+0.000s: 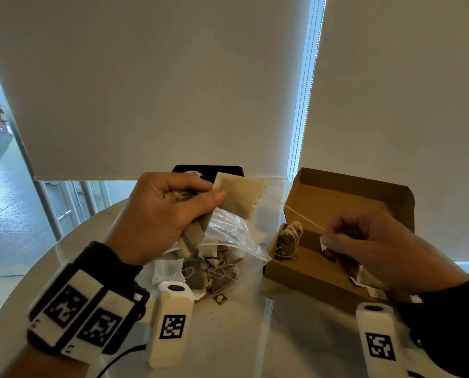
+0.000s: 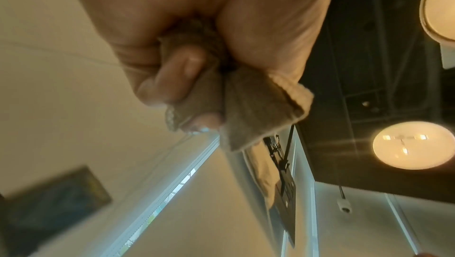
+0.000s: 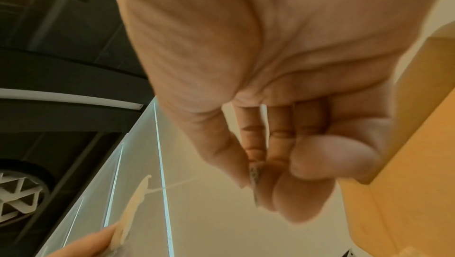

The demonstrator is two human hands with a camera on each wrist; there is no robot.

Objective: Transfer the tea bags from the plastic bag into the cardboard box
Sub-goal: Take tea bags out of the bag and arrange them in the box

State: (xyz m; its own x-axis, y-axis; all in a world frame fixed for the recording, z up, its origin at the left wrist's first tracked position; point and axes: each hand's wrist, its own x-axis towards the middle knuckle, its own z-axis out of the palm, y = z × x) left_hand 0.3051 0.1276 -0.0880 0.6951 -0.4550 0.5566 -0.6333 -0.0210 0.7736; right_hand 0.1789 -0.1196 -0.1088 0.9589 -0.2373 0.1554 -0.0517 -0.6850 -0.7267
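Note:
My left hand (image 1: 173, 205) is raised above the clear plastic bag (image 1: 227, 236) and grips a bunch of tea bags (image 2: 251, 109); one pale tea bag (image 1: 241, 197) sticks out past the thumb. A taut string (image 1: 296, 214) runs from it to a small white tag (image 1: 322, 242) that my right hand (image 1: 364, 246) pinches between thumb and forefinger over the open cardboard box (image 1: 309, 276). In the right wrist view the tag (image 3: 255, 175) sits at the fingertips. One brown tea bag (image 1: 287, 242) stands in the box's left end. More tea bags (image 1: 214, 271) lie in the plastic bag.
The box's lid (image 1: 358, 192) stands open at the back right. The round white table (image 1: 241, 336) holds both bag and box; a loose dark tag (image 1: 220, 298) lies by the bag. A black object (image 1: 208, 170) sits behind my left hand. Roller blinds hang behind.

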